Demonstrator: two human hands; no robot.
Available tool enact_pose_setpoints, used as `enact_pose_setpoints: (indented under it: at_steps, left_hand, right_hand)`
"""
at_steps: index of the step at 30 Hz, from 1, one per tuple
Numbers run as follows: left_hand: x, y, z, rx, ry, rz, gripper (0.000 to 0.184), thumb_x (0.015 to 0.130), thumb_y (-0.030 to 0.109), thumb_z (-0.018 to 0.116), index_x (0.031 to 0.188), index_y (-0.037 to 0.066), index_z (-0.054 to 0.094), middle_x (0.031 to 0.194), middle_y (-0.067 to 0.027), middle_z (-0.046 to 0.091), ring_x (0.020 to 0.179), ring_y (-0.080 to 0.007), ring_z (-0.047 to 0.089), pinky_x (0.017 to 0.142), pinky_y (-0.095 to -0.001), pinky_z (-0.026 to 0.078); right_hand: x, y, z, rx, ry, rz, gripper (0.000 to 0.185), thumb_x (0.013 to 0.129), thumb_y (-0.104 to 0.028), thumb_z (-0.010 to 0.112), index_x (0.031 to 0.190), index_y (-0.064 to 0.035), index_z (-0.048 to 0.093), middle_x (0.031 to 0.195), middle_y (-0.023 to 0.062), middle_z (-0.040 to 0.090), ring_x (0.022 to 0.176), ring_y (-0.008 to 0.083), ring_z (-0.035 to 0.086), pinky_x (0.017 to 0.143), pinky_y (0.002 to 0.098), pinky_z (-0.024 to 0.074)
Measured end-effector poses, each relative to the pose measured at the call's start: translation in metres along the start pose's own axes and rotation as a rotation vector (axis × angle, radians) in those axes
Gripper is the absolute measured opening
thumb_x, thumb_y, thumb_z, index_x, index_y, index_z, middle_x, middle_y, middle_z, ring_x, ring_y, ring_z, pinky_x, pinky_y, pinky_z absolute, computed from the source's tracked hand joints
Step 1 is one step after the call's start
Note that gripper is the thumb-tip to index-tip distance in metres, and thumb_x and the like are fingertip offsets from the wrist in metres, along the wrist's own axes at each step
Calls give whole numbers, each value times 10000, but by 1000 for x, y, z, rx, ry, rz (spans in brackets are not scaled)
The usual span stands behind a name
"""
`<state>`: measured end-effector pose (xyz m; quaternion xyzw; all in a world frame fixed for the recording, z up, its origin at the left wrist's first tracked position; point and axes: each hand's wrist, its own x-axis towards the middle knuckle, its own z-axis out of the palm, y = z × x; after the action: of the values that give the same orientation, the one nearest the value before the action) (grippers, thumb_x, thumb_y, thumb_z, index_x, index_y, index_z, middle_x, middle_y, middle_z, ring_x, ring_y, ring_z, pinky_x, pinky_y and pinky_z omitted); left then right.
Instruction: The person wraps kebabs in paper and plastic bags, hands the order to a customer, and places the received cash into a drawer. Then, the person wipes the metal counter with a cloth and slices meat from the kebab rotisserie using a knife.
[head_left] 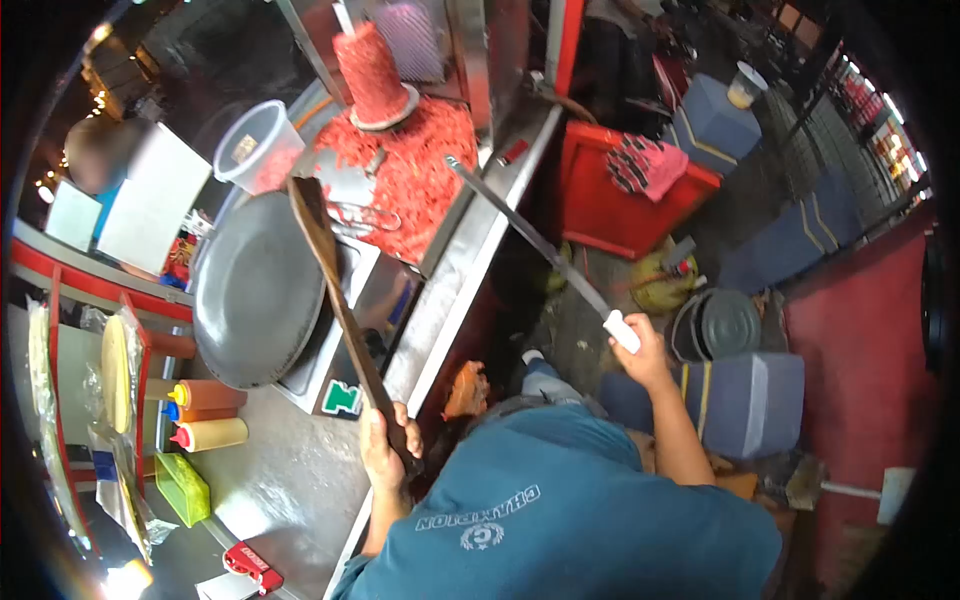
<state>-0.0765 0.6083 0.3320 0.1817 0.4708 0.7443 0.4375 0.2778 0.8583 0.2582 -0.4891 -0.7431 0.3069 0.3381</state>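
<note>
My left hand is closed around the lower end of a long wooden spatula. Its broad far end lies over the rim of a dark round pan on the burner. In my right hand I grip the white handle of a long knife, whose blade points up and left toward the meat tray. A red meat stack stands on an upright spit, and shredded red meat covers the tray below it. Metal tongs rest at the tray's near edge.
A clear plastic tub stands behind the pan. Several sauce bottles and a green basket sit at left near wrapped flatbreads. A red bin with a pink-black glove and blue-grey coolers are at right.
</note>
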Motion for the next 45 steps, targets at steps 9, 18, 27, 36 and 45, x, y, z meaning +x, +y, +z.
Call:
enact_pose_setpoints:
  at_steps: [9,18,27,36,45]
  left_hand:
    - [81,-11,63,67,-19,-1,691,1102,415,457,1658,148,145,924,-36,511,505,-89,462,430,-234,392]
    - [171,-57,162,136,172,-28,611,1127,345,411,1667,275,134,945,-35,478,567,-95,447,485,-242,397]
    - [218,-44,201,153,317,97,600,1122,310,427,1663,265,171,914,-19,474,540,-79,414,456,-229,378]
    - [207,-54,177,347,273,-5,628,1122,241,431,1671,282,128,829,-21,471,547,-101,459,483,-263,419]
    - [199,-60,175,426,232,29,652,1117,244,442,1670,324,106,779,-21,453,542,-108,449,479,-267,426]
  right_hand:
    - [196,-114,105,651,-625,-154,351,1033,-177,650,1333,-11,578,860,8,598,603,69,513,546,254,453]
    - [317,-121,141,862,-1005,-375,480,998,-43,626,1440,-28,439,924,6,593,647,45,519,565,213,450]
    - [359,-141,140,843,-1123,-290,506,1070,-92,521,1541,-68,338,898,15,563,640,58,514,556,233,471]
    - [331,-114,125,485,-352,-826,609,942,20,616,1528,-8,453,1252,225,655,1068,343,670,926,360,524]
    - [346,-149,161,389,-242,-829,541,980,-30,616,1509,-46,504,960,211,610,820,376,599,796,413,513]
